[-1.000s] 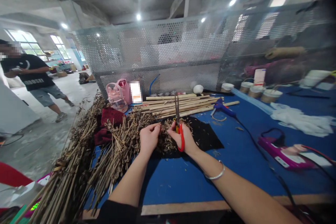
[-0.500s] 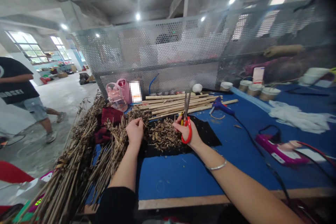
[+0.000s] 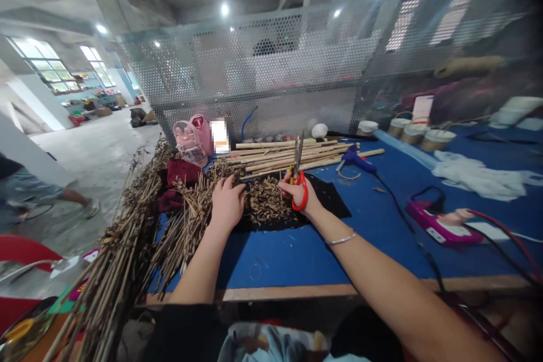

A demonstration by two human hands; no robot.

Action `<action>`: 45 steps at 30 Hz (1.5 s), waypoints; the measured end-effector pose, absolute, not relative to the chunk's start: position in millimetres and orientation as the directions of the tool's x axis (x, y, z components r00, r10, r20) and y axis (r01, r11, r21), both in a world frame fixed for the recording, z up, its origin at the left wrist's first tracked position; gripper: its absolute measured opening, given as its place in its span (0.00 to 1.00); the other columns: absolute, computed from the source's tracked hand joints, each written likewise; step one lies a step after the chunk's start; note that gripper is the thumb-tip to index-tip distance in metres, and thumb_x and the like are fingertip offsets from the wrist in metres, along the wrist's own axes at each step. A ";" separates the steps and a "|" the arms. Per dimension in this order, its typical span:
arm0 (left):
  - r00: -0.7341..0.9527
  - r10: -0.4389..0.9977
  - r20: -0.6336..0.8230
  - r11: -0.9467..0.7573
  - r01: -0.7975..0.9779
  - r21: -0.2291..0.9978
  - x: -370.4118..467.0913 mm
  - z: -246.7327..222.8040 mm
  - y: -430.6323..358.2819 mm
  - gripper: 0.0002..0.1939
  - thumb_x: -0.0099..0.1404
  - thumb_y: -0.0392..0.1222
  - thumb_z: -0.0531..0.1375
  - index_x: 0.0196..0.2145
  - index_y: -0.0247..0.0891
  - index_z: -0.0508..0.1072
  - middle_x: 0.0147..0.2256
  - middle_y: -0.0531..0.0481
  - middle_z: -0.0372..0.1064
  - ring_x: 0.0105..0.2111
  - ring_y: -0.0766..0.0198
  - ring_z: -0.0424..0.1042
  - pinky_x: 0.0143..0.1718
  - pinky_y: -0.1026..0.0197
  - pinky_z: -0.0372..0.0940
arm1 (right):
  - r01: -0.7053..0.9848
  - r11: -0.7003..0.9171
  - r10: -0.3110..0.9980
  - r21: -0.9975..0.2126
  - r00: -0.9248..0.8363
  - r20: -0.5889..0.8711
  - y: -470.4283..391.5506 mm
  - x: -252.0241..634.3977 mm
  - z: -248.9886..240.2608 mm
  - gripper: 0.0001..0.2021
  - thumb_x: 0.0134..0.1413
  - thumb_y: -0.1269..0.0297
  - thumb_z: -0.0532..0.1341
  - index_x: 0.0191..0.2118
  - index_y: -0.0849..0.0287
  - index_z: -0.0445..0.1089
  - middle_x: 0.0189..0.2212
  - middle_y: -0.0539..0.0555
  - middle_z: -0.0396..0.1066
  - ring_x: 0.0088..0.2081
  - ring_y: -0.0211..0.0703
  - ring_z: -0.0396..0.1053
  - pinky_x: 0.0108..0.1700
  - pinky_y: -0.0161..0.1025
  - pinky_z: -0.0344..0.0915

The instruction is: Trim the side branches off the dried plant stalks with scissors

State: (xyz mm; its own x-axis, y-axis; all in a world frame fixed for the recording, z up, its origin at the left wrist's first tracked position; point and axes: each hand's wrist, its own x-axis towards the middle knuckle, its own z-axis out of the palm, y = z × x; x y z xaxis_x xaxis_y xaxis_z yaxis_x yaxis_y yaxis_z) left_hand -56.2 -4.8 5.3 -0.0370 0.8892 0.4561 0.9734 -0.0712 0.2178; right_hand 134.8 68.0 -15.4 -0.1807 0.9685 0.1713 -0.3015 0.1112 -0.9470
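My right hand (image 3: pixel 303 191) is closed round red-handled scissors (image 3: pixel 300 181), whose blades point up and away, and a small yellow-handled tool (image 3: pixel 291 168) shows beside them. My left hand (image 3: pixel 228 202) has its fingers apart, palm down, at the edge of the dried stems (image 3: pixel 199 203); I make out nothing held in it. Between both hands lies a heap of dry brown plant pieces (image 3: pixel 271 201) on a black cloth (image 3: pixel 333 195). A longer bundle of dried stalks (image 3: pixel 123 237) leans at the left of the blue table (image 3: pixel 288 260).
Pale sticks (image 3: pixel 297 158) lie behind the heap, with a blue glue gun (image 3: pixel 354 157) at their right. A purple power strip (image 3: pixel 445 226), white plastic (image 3: pixel 475 175) and pots are further right. A pink bag (image 3: pixel 193 136) stands before the mesh screen. A person's legs show at far left.
My left hand has opened from a pinch and moved slightly right. The view has tilted down. The person at the left has moved mostly out of view.
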 end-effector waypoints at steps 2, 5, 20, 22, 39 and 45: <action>-0.045 0.924 0.380 -0.024 0.984 0.175 -62.0 -4.0 1.5 0.13 0.60 0.44 0.53 0.34 0.40 0.76 0.54 0.43 0.58 0.56 0.44 0.51 0.53 0.41 0.48 | -0.304 0.108 0.965 -0.946 -0.198 0.174 66.9 134.5 -16.3 0.17 0.31 0.64 0.67 0.26 0.57 0.57 0.17 0.43 0.61 0.18 0.33 0.59 0.21 0.33 0.55; -0.096 0.927 0.364 0.040 0.987 0.158 -72.0 -11.8 8.0 0.16 0.62 0.45 0.50 0.32 0.37 0.76 0.52 0.41 0.61 0.54 0.46 0.54 0.53 0.43 0.49 | -0.314 0.125 0.956 -0.941 -0.217 0.199 65.7 134.7 -16.6 0.16 0.33 0.64 0.66 0.26 0.57 0.57 0.17 0.43 0.61 0.17 0.32 0.58 0.21 0.33 0.54; -0.280 0.944 0.176 0.201 0.908 0.367 -21.9 19.2 20.3 0.22 0.59 0.55 0.49 0.29 0.37 0.75 0.28 0.40 0.72 0.32 0.53 0.70 0.32 0.58 0.60 | -0.312 0.154 0.985 -0.938 -0.031 0.172 88.1 160.8 -12.5 0.16 0.31 0.64 0.66 0.25 0.57 0.57 0.16 0.43 0.61 0.17 0.32 0.58 0.20 0.32 0.53; -0.294 0.940 0.174 0.206 0.894 0.398 -24.2 17.8 26.3 0.20 0.58 0.54 0.51 0.30 0.39 0.76 0.29 0.42 0.73 0.31 0.55 0.70 0.30 0.60 0.59 | -0.261 0.156 0.983 -0.953 -0.050 0.175 86.9 159.7 -13.6 0.16 0.32 0.64 0.66 0.25 0.57 0.57 0.16 0.43 0.60 0.17 0.32 0.57 0.20 0.32 0.52; -0.759 0.540 0.364 0.622 0.651 0.434 -147.0 43.6 -34.6 0.21 0.57 0.53 0.51 0.41 0.41 0.74 0.35 0.39 0.73 0.35 0.47 0.70 0.33 0.52 0.63 | -0.222 0.179 0.969 -0.958 -0.126 0.210 77.4 152.0 -12.9 0.16 0.34 0.61 0.66 0.26 0.57 0.57 0.16 0.43 0.60 0.17 0.33 0.57 0.21 0.33 0.53; -0.635 0.760 0.138 0.589 0.763 0.267 -146.2 26.4 -44.1 0.18 0.55 0.52 0.54 0.38 0.44 0.76 0.36 0.40 0.73 0.35 0.48 0.71 0.32 0.53 0.63 | -0.200 0.182 0.968 -0.963 -0.134 0.211 76.4 150.8 -13.1 0.17 0.34 0.59 0.66 0.26 0.57 0.56 0.15 0.43 0.58 0.17 0.33 0.56 0.20 0.33 0.53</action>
State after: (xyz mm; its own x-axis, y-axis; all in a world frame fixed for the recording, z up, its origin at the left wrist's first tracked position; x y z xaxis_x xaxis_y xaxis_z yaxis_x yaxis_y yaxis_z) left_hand -146.2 -44.1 26.4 -0.6353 0.7599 0.1377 0.7627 0.5893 0.2666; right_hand 150.8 76.4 -13.1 -0.1341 0.9683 0.2109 -0.2005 0.1819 -0.9627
